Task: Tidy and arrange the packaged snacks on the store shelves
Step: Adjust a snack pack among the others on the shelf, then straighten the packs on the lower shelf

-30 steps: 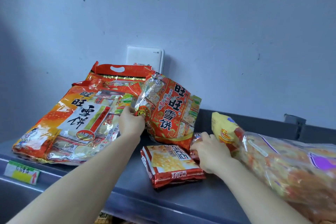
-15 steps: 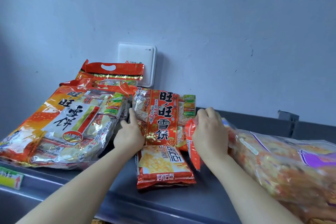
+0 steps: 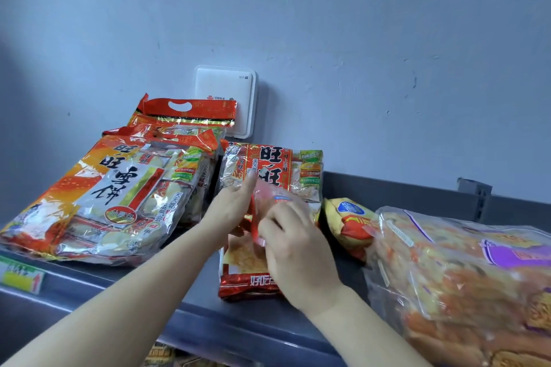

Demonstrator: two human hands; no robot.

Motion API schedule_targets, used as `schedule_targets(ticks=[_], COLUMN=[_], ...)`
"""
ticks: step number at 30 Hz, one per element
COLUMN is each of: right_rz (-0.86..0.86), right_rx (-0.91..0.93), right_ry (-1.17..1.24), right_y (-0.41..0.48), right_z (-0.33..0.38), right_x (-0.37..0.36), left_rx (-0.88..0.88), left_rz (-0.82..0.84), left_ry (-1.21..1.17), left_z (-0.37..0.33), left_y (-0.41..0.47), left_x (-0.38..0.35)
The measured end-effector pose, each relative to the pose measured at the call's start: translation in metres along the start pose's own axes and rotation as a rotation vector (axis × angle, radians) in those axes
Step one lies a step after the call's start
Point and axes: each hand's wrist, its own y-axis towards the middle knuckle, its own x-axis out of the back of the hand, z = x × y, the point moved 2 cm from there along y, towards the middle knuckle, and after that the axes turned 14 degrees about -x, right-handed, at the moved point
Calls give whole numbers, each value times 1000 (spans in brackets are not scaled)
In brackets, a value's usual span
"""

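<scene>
Reaching over a grey shelf [image 3: 190, 289] with both hands, meeting just in front of the middle rice-cracker pack [image 3: 307, 170], which shows its face at the back of the shelf. Right hand [image 3: 292, 241] curled round the lower right edge of a small see-through red packet [image 3: 268, 202], blurred, held up in front of that pack's lower half. Left hand [image 3: 229, 208] with fingers stretched out straight, laid against the packet's left side and overlapping the pack's lower left corner; thumb hidden, so no telling whether pinching too. Below the hands, directly in front of the middle pack, a small red snack pack [image 3: 247, 280] lying flat on the shelf, partly covered by the right hand. Just left of the middle pack, a large rice-cracker bag [image 3: 113, 199] lying sloped, with a red-handled bag [image 3: 185, 110] stacked behind it. Just right of the middle pack, a yellow pack [image 3: 346, 217], and further right a big clear bag [image 3: 462, 277] of orange and yellow snacks. Above and a little left of the middle pack, a white wall box [image 3: 223, 89]. Well left of the middle pack and lower, on the shelf's front edge, a green and yellow price tag [image 3: 21, 277]
</scene>
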Motion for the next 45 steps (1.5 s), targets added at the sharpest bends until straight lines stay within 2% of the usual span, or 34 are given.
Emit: schedule_targets(ticks=[1, 3, 5, 7, 9, 12, 14, 18, 21, 23, 28, 35, 45], right_rz=[27, 78, 149, 221, 206, 81, 69, 226, 427, 478, 457, 360, 165], right_rx=[7, 16, 27, 9, -109, -407, -575, -752, -809, -825, -799, -916, -1074], right_ry=[3, 20, 76, 187, 330, 480, 528, 659, 875, 973, 927, 893, 638], right_y=[-4, -11, -19, -27, -31, -34, -37, -52, -70, -84, -123, -177, -284], right_z=[2, 4, 3, 3, -1, -13, -20, -18, -6, 2, 14, 22, 9], right_x=[1, 4, 9, 15, 25, 42, 50, 60, 68, 75, 98, 150, 244], left_rx=[82, 118, 115, 101, 62, 4, -26, -77, -60, -38, -59, 16, 71], left_rz=[65, 175, 124, 1, -104, -206, -256, -270, -302, -341, -354, -370, -146], left_ry=[-159, -268, -315, -423, -515, -612, -649, -679, -672, -650, -632, -511, -402], left_z=[-5, -12, -16, -18, -22, -32, -36, -43, -44, -39, -33, -26, -21], left_y=[-5, -16, -22, -27, -36, -60, -78, -122, -155, -176, -235, -302, -414], left_x=[-1, -3, -2, 0, 3, 8, 11, 13, 15, 16, 4, -26, -97])
